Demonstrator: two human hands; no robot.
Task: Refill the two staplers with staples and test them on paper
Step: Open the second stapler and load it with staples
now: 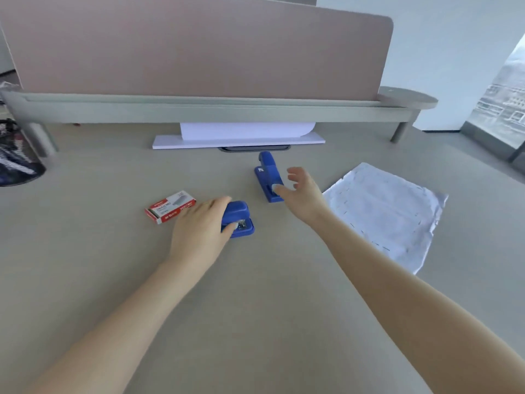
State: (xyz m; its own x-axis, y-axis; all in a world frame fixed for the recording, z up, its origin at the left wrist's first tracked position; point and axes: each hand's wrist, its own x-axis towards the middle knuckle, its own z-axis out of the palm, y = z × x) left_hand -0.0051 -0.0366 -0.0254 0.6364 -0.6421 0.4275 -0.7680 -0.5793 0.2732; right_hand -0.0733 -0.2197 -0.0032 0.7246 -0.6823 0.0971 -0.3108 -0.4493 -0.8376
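Note:
Two blue staplers lie on the beige desk. The near stapler (240, 218) is under my left hand (200, 227), whose fingers wrap its left side with the thumb on its front. The far stapler (267, 173) lies lengthwise just left of my right hand (304, 191), whose fingers are spread; the thumb touches the stapler's near end. A red and white box of staples (170, 206) sits left of my left hand. A crumpled white sheet of paper (389, 211), marked with rows of staples, lies to the right.
A pink partition (199, 46) on a grey shelf rail (199, 108) closes off the back of the desk. A white stand with a sheet (238, 137) sits under it. A black mesh holder (17, 160) stands at the far left. A window is at the right.

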